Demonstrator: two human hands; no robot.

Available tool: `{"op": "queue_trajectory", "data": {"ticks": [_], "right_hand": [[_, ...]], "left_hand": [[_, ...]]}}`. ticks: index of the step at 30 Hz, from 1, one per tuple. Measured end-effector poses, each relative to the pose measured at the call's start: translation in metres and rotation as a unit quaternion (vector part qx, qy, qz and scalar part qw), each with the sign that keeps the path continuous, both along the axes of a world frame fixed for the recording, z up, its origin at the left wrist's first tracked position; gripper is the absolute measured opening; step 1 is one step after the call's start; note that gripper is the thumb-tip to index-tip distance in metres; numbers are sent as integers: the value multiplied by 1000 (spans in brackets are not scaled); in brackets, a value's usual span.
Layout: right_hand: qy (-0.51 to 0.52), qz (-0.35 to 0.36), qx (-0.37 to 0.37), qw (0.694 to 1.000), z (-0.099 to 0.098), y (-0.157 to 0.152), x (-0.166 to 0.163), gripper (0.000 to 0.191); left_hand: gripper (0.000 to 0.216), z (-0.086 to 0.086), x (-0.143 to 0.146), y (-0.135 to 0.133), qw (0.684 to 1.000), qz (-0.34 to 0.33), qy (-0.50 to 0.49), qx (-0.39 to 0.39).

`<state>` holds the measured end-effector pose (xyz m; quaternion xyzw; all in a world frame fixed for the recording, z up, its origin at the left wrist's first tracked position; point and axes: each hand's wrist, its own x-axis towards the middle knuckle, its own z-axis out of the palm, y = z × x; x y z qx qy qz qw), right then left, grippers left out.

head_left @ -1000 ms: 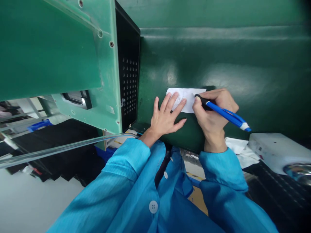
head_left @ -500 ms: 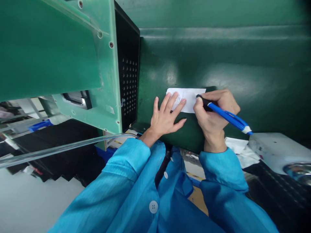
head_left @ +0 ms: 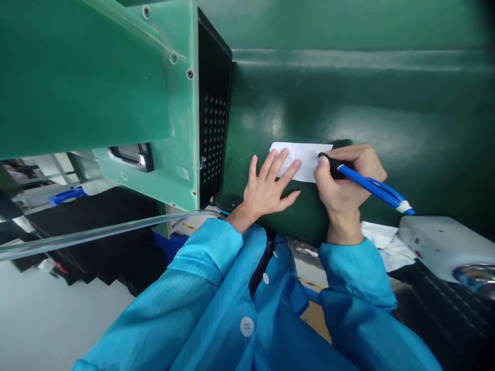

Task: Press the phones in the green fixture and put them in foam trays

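Observation:
A small white slip of paper (head_left: 305, 154) lies on the dark green work surface (head_left: 286, 113), with some handwriting on its left part. Spread flat, my left hand (head_left: 266, 188) rests its fingertips on the left half of the slip. My right hand (head_left: 346, 180) grips a blue pen (head_left: 375, 189) with a black grip section and a white end. The pen's tip is at the right half of the paper, and whether it touches is too fine to tell. Fingers of the left hand cover part of the writing.
A green box-like unit (head_left: 181, 118) with a perforated black panel (head_left: 212, 123) stands to the left. At right are a white device (head_left: 444, 242) with a shiny metal part and crumpled white paper (head_left: 386, 245). A clear tube (head_left: 116, 230) crosses the lower left.
The whole view has shifted slightly, so the scene sits a little further right. The pen leans a bit differently in my right hand; my left hand stays on the paper.

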<state>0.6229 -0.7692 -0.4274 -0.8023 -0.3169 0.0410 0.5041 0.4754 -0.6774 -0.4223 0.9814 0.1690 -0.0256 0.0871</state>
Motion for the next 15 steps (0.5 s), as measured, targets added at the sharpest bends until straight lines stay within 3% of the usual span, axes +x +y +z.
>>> {"op": "queue_trajectory", "data": {"ticks": [15], "right_hand": [[-10,-1,15,1000,0,2,0,7]], "left_hand": [[68,-1,-2,-1,1000,-1,14,-16]]}}
